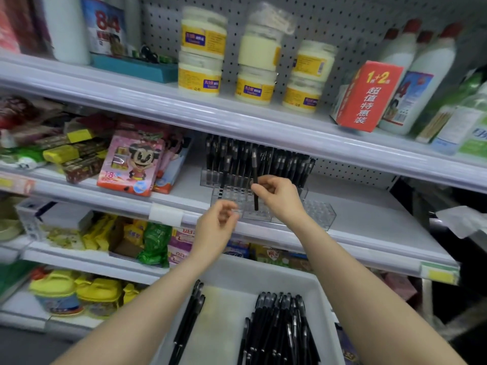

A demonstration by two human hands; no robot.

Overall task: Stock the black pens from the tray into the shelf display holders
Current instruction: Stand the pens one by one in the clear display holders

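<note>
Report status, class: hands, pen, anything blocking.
Right hand pinches one black pen upright at the clear holder. Left hand loose, empty. More pens in tray. Nothing blocking.

Cream jars [204, 35] with yellow labels stand stacked in twos, near a red box [369, 96]. A pink cartoon packet [130, 162] leans lower down.

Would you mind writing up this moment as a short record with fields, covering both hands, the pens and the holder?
right hand: pinches one black pen, upright, lower end at the holder's front rows; whether it is seated cannot be told
left hand: loosely curled, holds nothing, near the holder's front left
clear holder: on the middle shelf; back rows full of stocked pens, front rows mostly empty
tray: white, below the shelf, loose pens lying inside
</note>
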